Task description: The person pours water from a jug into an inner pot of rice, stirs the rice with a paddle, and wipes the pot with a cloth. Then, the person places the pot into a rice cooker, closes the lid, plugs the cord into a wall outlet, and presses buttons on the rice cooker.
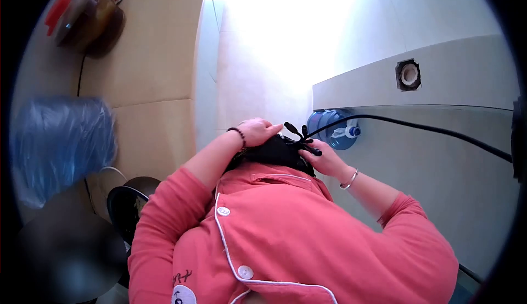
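A black pouch (274, 154) sits at my waist, against the pink top (285, 216). My left hand (258, 132), with a dark bead bracelet on its wrist, is closed over the pouch's upper left edge. On the pouch's right side, my right hand (326, 160) grips the edge, below a silver bangle's wrist. Some fingers of both hands are hidden. Between the hands, several short black cable ends with plugs (293, 130) stick up out of the pouch. A thick black cable (417, 124) runs from them to the right edge of the view.
A blue water bottle (329, 128) stands on the floor to the right, beside a pale panel with a round hole (409, 74). At left, a tan worktop (153, 46) bears a red-lidded jar of brown liquid (93, 21), a plastic-wrapped blue bundle (66, 144) and a dark pan (129, 205).
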`<state>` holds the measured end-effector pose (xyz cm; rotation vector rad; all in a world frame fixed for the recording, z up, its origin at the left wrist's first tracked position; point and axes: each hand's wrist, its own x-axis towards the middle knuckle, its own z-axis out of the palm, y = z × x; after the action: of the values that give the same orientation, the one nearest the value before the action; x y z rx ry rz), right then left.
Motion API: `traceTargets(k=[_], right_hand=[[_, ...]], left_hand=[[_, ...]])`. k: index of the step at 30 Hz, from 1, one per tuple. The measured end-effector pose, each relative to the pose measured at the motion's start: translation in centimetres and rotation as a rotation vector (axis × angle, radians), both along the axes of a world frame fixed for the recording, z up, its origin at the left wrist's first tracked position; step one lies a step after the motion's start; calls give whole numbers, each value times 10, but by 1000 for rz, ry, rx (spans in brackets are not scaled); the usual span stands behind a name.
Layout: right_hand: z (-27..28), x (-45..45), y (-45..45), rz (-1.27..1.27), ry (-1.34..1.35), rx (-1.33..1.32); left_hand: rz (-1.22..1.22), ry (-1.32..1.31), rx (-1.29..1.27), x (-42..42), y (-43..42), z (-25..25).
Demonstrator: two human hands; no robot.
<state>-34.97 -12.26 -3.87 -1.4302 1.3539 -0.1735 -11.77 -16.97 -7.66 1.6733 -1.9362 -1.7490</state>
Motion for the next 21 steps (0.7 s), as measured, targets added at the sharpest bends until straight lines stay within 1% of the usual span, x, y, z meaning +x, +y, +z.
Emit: traceTargets(k=[1, 2, 4, 6, 8, 9, 10, 12, 14, 16, 17, 18, 20, 21], right_hand=[[-6, -4, 2, 57, 37, -87], [-8, -7, 5, 117, 75, -171], [-7, -8, 7, 102, 65, -201], [-3, -2, 5, 96, 41, -242], [7, 2, -3, 113, 84, -213], [6, 4, -5, 127, 77, -217], [3, 7, -8, 142, 39, -273], [1, 18, -16, 187, -16, -329], [0, 35, -28, 265, -60, -392], [1, 59, -38, 368, -84, -394], [1, 70, -43, 435, -98, -407], [0, 79, -47, 507, -112, -419], [0, 94, -57, 643, -141, -388], [-1, 102, -63, 721, -145, -357]], left_hand=[[-93, -83, 155, -10, -6, -1], [-96, -79, 160, -15, -8, -1], [-34, 76, 204, -21, -12, 9], [-70, 53, 216, -19, -13, 12], [95, 234, 158, -17, -4, 1], [201, 278, 126, -15, 1, 0], [220, 273, 119, -7, 9, -1], [504, 493, 222, 13, 27, 7], [597, 465, 172, 33, 49, 20], [737, 462, 86, 52, 73, 23], [875, 541, 67, 56, 88, 21], [928, 540, 46, 56, 99, 21], [1184, 524, -43, 51, 121, 21], [1253, 519, -63, 49, 130, 18]])
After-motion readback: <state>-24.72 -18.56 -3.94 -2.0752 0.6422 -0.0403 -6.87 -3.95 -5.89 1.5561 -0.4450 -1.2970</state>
